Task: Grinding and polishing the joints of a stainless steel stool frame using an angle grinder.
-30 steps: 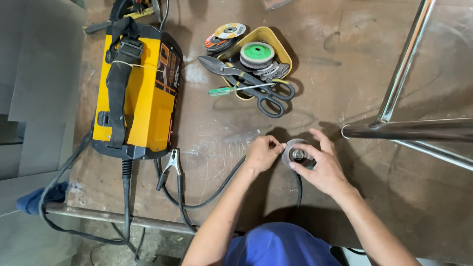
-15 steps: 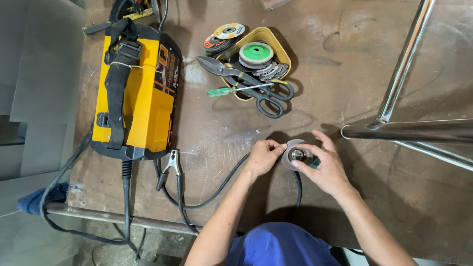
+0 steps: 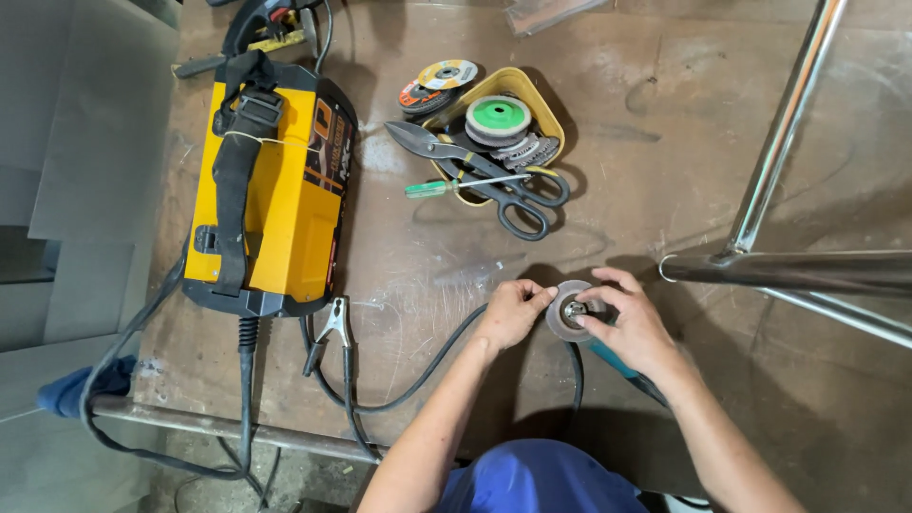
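Both hands are on the round grey grinding disc (image 3: 570, 311), which sits flat on top of a teal-handled angle grinder (image 3: 617, 366) lying on the worn brown metal table (image 3: 665, 123), close in front of the person. My guess is the tool is laid disc-up so both hands can get at the hub.

The left hand (image 3: 511, 312) is curled narrow, fingertips pinching the disc's rim at 9 o'clock, looks like it's steadying it. The right hand (image 3: 635, 325) comes in from 3 o'clock, thumb and fingers closed on the small metal nut at the disc's centre.

Up at 12 o'clock from the disc: a yellow tray (image 3: 543, 95) of spare discs, with black-handled tin snips (image 3: 484, 176) and a green-handled screwdriver (image 3: 446, 187). A yellow box-shaped welder (image 3: 275, 199) sits at 9 o'clock, its clamp lead (image 3: 328, 328) trailing nearby.
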